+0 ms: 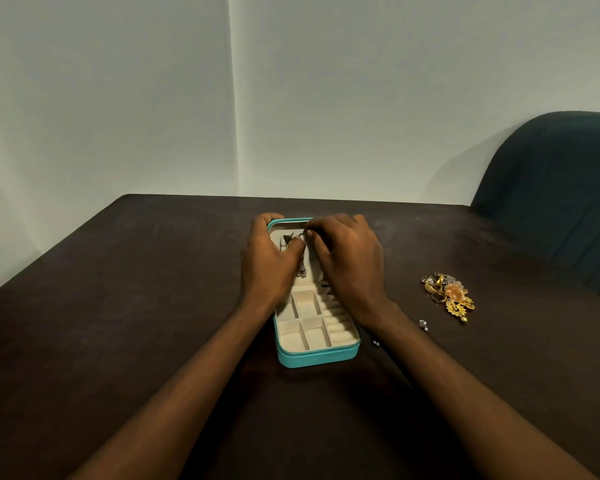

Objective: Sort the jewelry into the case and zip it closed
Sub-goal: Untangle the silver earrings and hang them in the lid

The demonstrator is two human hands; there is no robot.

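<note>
A teal jewelry case (317, 356) lies open on the dark table, its cream lining split into small square compartments near me and ring rolls on the right. Over its far half my left hand (269, 263) and my right hand (347, 258) meet, both pinching a thin dark chain necklace (301, 268) whose pendant hangs between them. My left fingers also curl over the case's far left corner. A heap of gold and orange jewelry (449, 294) lies to the right of the case.
Two small silver pieces lie on the table beside my right forearm: one (423, 324) and a tinier one (376, 343). A dark green chair back (561, 195) stands at the right far corner. A pale wall is behind the table (118, 289).
</note>
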